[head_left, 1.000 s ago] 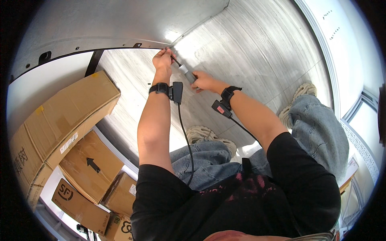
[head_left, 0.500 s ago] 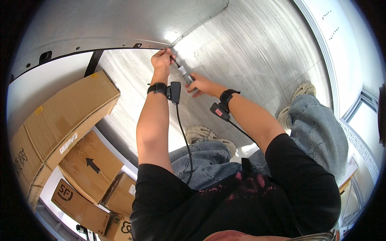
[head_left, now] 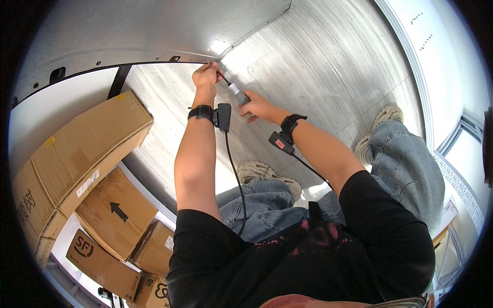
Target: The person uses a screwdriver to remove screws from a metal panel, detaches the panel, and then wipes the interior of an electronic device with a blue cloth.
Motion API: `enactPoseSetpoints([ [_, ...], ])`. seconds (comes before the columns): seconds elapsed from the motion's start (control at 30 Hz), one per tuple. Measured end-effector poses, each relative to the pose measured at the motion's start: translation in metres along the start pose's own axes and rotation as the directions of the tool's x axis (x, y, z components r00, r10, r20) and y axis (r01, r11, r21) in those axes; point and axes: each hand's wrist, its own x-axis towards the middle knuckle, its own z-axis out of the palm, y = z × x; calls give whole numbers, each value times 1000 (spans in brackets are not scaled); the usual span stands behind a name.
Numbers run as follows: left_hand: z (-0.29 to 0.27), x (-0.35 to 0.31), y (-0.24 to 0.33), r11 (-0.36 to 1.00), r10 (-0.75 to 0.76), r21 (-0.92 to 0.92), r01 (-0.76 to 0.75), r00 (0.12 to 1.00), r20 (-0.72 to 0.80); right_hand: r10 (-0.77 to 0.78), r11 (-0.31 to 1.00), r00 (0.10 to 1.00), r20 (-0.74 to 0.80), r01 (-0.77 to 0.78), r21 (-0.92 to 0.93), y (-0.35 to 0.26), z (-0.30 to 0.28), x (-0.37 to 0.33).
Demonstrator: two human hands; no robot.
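My right hand (head_left: pixel 258 107) is closed round the grey handle of a screwdriver (head_left: pixel 240 94). Its thin dark shaft points up and left, toward the lower corner of a grey metal panel (head_left: pixel 169 31). At that corner my left hand (head_left: pixel 206 76) has its fingers pinched together beside the shaft's tip. Whatever those fingertips hold, a screw perhaps, is too small and hidden to make out. Along the panel's lower edge run several holes and a dark slot.
Cardboard boxes (head_left: pixel 92 138) are stacked on a white shelf at the left. Pale wood-look floor (head_left: pixel 328 66) lies under my hands, with my shoes (head_left: pixel 269 177) on it. A white frame (head_left: pixel 411 61) rises on the right. Black cables (head_left: pixel 233 174) hang from both wrist straps.
The screwdriver's handle has shifted very slightly to the right and my right hand's fingers have turned a little round it. My left hand stays at the panel corner.
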Motion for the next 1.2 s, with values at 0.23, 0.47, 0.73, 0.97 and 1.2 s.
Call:
enactPoseSetpoints([
  [0.23,-1,-2,-1,1000,14,-13,-13,1000,23,-152,973,988,4,150,-173,18,-5,12],
  [0.47,0,-1,0,1000,-6,24,5,1000,10,-83,984,996,-11,80,-161,14,-3,11],
  [0.73,4,-8,1,985,-28,-170,31,999,21,-44,997,999,-8,43,-68,16,-6,7],
  [0.97,2,-7,-3,981,-42,-186,46,999,24,-113,980,994,-6,110,-167,22,-4,10],
  [1.2,17,-20,-7,979,0,-204,18,996,87,-118,984,986,-122,100,-146,36,-20,1],
])
